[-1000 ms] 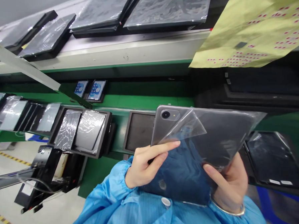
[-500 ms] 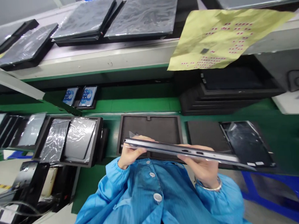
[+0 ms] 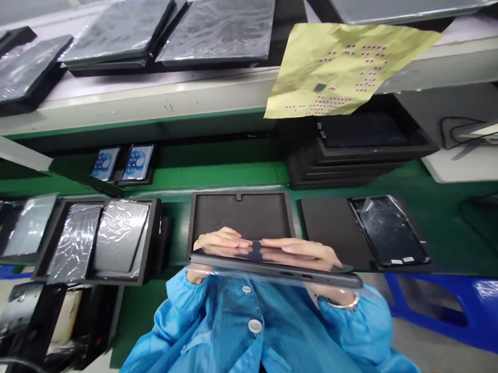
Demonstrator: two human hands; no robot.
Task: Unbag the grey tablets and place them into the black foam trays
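Observation:
I hold a dark tablet (image 3: 274,267) in front of my chest, tilted so that its long port edge faces me. Clear film seems to hang along that edge. My left hand (image 3: 223,240) is closed around the tablet's left part, its fingers lying over the far side. My right hand (image 3: 306,251) grips the right part in the same way, with its thumb hidden. Behind the tablet lies a black foam tray (image 3: 242,214) with a bare recess. Right of it, another tablet (image 3: 391,229) with film on it lies at a dark foam tray (image 3: 327,227).
At left, a foam tray (image 3: 156,230) carries two film-wrapped tablets (image 3: 120,235). Stacked black trays (image 3: 335,168) stand at the back right. A yellow paper (image 3: 334,65) hangs off the shelf edge (image 3: 153,102), above which more wrapped devices (image 3: 219,29) lie. A blue stool (image 3: 481,308) stands at right.
The tablet has tipped and come lower and nearer to me, so its glossy face now shows. My fingers now lie over its far side. The view has shifted slightly to the right.

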